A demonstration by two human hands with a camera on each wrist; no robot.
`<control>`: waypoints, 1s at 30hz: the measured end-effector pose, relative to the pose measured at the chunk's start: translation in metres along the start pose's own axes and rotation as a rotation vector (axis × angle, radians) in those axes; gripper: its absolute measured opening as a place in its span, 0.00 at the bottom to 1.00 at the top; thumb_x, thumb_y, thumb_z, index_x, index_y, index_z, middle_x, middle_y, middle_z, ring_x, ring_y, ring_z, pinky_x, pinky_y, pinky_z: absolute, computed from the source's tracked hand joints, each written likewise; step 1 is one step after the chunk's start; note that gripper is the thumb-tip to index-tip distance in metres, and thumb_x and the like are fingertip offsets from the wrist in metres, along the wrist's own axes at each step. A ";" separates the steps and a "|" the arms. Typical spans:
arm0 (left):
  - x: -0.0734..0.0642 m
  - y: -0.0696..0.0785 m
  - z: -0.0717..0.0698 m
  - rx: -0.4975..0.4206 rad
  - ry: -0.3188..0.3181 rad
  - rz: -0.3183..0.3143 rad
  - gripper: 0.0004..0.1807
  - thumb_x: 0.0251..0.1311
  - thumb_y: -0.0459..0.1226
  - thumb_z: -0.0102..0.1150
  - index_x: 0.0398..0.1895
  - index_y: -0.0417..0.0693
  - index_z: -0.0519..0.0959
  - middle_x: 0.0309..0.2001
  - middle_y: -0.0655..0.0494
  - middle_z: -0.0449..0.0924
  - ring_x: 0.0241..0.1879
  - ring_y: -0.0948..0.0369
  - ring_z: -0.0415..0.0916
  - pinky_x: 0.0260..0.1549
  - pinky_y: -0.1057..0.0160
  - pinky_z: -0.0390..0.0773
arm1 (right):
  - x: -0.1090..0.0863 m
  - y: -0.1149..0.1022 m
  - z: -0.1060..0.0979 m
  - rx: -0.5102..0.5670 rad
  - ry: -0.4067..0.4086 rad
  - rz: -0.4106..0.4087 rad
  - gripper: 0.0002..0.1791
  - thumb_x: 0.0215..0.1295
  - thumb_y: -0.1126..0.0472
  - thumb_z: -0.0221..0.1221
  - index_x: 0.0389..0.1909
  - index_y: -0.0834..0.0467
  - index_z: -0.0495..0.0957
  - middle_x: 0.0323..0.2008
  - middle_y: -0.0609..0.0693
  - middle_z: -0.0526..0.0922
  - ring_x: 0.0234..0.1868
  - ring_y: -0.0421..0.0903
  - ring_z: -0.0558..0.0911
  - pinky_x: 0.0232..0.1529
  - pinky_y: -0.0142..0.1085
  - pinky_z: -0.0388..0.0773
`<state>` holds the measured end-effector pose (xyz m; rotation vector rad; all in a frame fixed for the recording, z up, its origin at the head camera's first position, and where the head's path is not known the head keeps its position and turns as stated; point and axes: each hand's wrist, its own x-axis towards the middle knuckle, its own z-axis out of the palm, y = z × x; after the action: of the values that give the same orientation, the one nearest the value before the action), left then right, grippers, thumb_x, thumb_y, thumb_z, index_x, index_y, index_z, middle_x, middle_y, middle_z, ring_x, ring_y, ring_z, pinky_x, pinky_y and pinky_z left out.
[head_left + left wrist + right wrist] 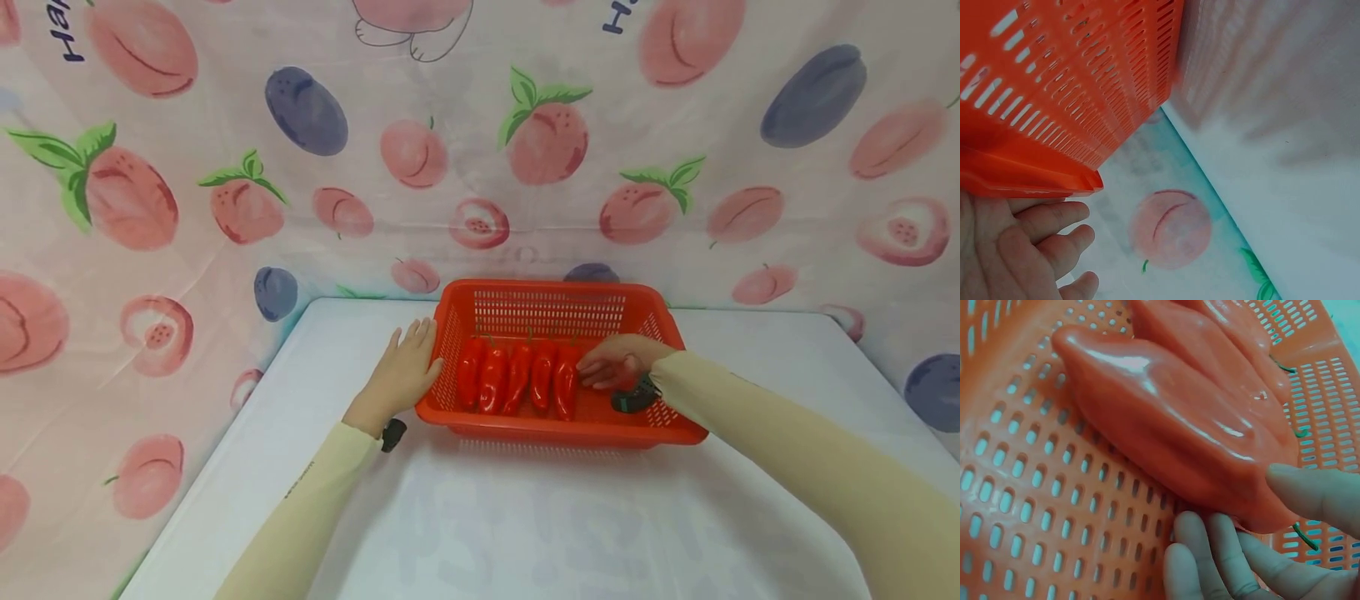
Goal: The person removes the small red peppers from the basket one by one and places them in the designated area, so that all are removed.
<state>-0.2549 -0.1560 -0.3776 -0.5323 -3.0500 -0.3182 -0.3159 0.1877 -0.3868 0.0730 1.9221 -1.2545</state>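
Several glossy red peppers with green stems lie side by side in a red slotted plastic basket. My right hand is inside the basket, to the right of the rightmost pepper. In the right wrist view its thumb overlaps that pepper near the stem end, and the loosely bent fingers lie along the lower side; firm contact cannot be made out. My left hand rests with extended fingers against the basket's left rim. The left wrist view shows its fingers under the rim edge.
The basket stands on a white table, close to its back edge. A fruit-printed cloth hangs behind and along the left side. Dark wrist devices are worn at both wrists.
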 end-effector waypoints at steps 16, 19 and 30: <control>-0.001 0.004 0.003 -0.011 -0.011 -0.006 0.35 0.67 0.42 0.42 0.72 0.34 0.49 0.73 0.39 0.50 0.73 0.45 0.46 0.72 0.44 0.41 | 0.007 0.008 0.013 -0.098 0.106 -0.065 0.23 0.65 0.55 0.56 0.53 0.69 0.74 0.41 0.50 0.84 0.45 0.44 0.82 0.56 0.41 0.77; -0.001 0.004 0.003 -0.008 -0.010 -0.005 0.35 0.67 0.42 0.42 0.72 0.33 0.49 0.72 0.39 0.50 0.73 0.44 0.47 0.72 0.43 0.42 | 0.007 0.006 0.013 -0.054 0.131 -0.068 0.20 0.64 0.57 0.56 0.50 0.68 0.72 0.39 0.50 0.84 0.43 0.44 0.83 0.55 0.42 0.77; -0.001 0.002 0.000 -0.012 -0.002 -0.011 0.34 0.68 0.43 0.41 0.72 0.33 0.48 0.73 0.39 0.50 0.73 0.45 0.46 0.72 0.44 0.41 | 0.009 0.000 0.012 -0.117 0.245 -0.068 0.29 0.61 0.49 0.59 0.56 0.65 0.70 0.55 0.60 0.78 0.55 0.54 0.79 0.58 0.45 0.75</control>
<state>-0.2539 -0.1547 -0.3777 -0.5164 -3.0563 -0.3363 -0.3151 0.1752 -0.3951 0.1058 2.2213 -1.2203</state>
